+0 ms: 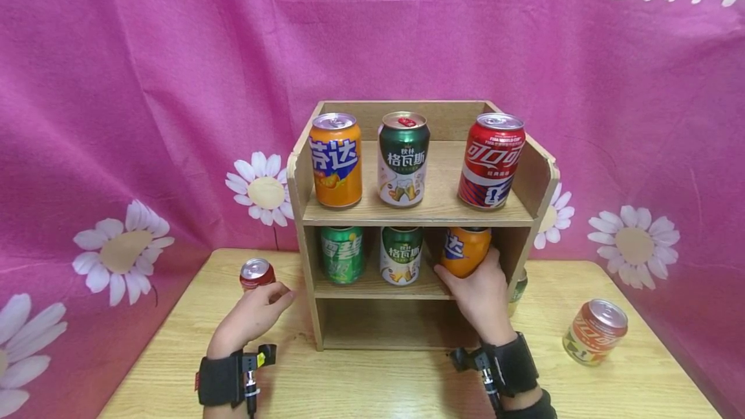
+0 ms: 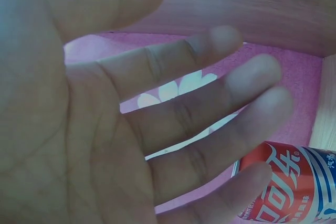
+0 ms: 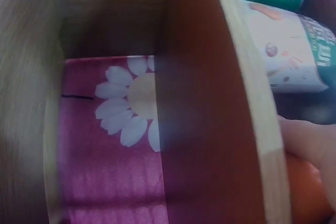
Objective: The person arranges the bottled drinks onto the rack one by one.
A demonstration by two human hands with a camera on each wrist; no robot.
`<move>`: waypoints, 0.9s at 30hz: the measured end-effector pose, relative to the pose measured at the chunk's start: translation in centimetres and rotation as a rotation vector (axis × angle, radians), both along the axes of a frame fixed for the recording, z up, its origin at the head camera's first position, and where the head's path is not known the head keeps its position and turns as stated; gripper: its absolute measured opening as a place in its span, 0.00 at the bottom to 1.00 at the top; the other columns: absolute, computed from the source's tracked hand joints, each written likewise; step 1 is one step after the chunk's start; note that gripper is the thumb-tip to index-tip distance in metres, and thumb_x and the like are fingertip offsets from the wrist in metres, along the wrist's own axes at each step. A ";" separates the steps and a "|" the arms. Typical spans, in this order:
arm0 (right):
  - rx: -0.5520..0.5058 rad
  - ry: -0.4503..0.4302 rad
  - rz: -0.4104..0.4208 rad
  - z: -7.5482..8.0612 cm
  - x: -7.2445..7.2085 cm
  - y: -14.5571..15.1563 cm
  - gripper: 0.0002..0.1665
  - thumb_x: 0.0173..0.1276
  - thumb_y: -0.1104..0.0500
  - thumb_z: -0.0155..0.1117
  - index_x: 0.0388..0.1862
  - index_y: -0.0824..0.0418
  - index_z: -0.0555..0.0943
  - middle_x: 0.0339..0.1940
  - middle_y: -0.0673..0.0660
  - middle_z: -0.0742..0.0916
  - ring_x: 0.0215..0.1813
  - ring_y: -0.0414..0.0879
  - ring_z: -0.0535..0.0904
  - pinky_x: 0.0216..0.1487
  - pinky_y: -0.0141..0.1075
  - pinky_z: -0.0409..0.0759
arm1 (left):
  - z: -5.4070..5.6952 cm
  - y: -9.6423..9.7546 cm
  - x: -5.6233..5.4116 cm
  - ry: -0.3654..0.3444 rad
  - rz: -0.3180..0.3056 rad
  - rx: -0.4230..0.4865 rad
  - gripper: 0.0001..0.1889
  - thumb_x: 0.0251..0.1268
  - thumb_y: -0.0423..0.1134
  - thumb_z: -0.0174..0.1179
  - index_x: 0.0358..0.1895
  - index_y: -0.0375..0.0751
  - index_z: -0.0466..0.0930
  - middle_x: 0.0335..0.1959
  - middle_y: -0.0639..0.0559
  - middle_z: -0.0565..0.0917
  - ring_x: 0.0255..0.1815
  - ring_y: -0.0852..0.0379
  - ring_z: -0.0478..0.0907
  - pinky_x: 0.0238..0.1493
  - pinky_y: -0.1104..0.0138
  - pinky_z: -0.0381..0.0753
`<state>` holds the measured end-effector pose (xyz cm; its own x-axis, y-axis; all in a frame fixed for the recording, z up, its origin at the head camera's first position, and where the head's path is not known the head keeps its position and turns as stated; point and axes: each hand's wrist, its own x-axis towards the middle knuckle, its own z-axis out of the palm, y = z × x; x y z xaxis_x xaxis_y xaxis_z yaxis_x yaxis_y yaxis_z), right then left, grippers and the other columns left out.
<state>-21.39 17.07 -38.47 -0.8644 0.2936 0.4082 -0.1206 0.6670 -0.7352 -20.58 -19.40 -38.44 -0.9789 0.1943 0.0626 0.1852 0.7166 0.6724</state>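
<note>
My right hand (image 1: pixel 482 291) grips an orange soda can (image 1: pixel 465 249) at the right end of the middle shelf, thumb on its left side. A strip of that can shows beside the hand in the right wrist view. Left of it on the same shelf stand a green-and-white kvass can (image 1: pixel 401 257) and a green soda can (image 1: pixel 342 256). My left hand (image 1: pixel 250 317) hovers left of the shelf unit with its fingers loosely extended and nothing in them. Just behind it is a red cola can (image 2: pixel 286 184), partly hidden by the fingers.
The wooden shelf unit (image 1: pixel 420 214) carries another orange can (image 1: pixel 337 167), a kvass can (image 1: pixel 404 163) and a red cola can (image 1: pixel 492 163) on top. A red-and-yellow can (image 1: pixel 596 333) stands on the table (image 1: pixel 372 386) at right. Another can (image 1: pixel 518 291) is partly hidden behind the unit.
</note>
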 end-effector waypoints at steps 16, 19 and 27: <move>-0.047 0.039 -0.001 0.0 0.1 -0.1 0.54 0.49 0.45 0.76 0.64 0.68 0.57 0.51 0.66 0.73 0.50 0.58 0.73 0.53 0.53 0.72 | -0.3 0.0 -0.2 -0.002 0.018 -0.004 0.09 0.69 0.42 0.54 0.38 0.41 0.80 0.29 0.53 0.78 0.30 0.55 0.70 0.32 0.62 0.69; -0.021 0.094 -0.046 -0.5 -0.1 -0.5 0.54 0.48 0.48 0.78 0.64 0.69 0.57 0.50 0.66 0.72 0.48 0.59 0.73 0.52 0.55 0.72 | -0.3 0.0 -0.3 -0.005 0.016 -0.003 0.09 0.69 0.42 0.55 0.39 0.41 0.80 0.29 0.53 0.78 0.30 0.55 0.70 0.33 0.62 0.69; -0.026 0.049 0.010 -0.2 -0.2 -0.1 0.50 0.51 0.51 0.76 0.63 0.70 0.58 0.50 0.68 0.74 0.49 0.61 0.74 0.53 0.55 0.71 | -0.4 -0.1 -0.3 -0.012 0.018 -0.004 0.08 0.69 0.42 0.54 0.38 0.42 0.80 0.28 0.53 0.76 0.29 0.55 0.69 0.31 0.62 0.68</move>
